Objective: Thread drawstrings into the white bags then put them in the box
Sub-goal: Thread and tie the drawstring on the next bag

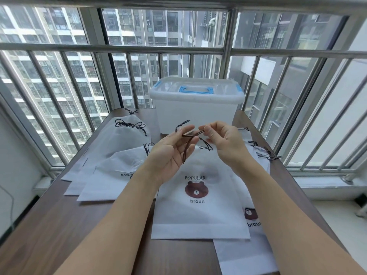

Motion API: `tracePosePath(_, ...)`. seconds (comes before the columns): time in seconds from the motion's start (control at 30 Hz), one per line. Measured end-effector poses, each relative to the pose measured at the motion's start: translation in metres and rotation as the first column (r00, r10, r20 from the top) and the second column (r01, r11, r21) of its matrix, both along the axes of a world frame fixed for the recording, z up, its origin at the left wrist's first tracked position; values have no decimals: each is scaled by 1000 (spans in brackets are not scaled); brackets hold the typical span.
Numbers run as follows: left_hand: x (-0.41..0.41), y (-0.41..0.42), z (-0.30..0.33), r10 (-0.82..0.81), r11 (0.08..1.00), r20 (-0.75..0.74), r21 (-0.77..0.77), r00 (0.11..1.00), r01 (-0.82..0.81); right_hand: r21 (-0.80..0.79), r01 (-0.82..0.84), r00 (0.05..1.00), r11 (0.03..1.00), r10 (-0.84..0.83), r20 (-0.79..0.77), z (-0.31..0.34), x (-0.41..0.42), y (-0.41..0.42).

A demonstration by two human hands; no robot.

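Observation:
A white bag [200,213] printed with a brown bear and the words "POPULAR broun" lies flat in the middle of the table. Above its top edge both hands hold a dark brown drawstring [187,143]. My left hand [170,153] is palm up, with the cord pinched between thumb and fingers and its end hanging down. My right hand [222,141] pinches the other part of the cord at its fingertips. The translucent box [196,108] with blue handle and clips stands behind, lid on.
More white bags [119,155] with dark cords lie stacked at the left, others at the right [258,153] and under the middle bag. The brown table [59,225] ends at a railed window. Bare wood lies in front on the left.

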State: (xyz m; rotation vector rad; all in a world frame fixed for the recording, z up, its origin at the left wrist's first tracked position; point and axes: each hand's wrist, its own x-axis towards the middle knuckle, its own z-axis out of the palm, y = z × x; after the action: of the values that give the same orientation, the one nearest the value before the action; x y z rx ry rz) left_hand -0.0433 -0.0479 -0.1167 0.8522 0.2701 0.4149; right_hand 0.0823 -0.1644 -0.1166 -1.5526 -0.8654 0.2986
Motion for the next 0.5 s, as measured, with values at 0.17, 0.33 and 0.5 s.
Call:
tracePosePath(0.17,6,-7,-4,72,928,-98,371,993,-31,-16,30,999,999,-31,-23,1,-1,1)
tracePosePath(0.33,5,-14,-7,195,737,-86,670,977,-88,-5,-17,989,1000,16,-145,5,-4,3)
tracePosePath(0.5,2,-13,-1,80,898,-123,439,989,-18,4,-30,981,1000,30,-193,6,-6,2)
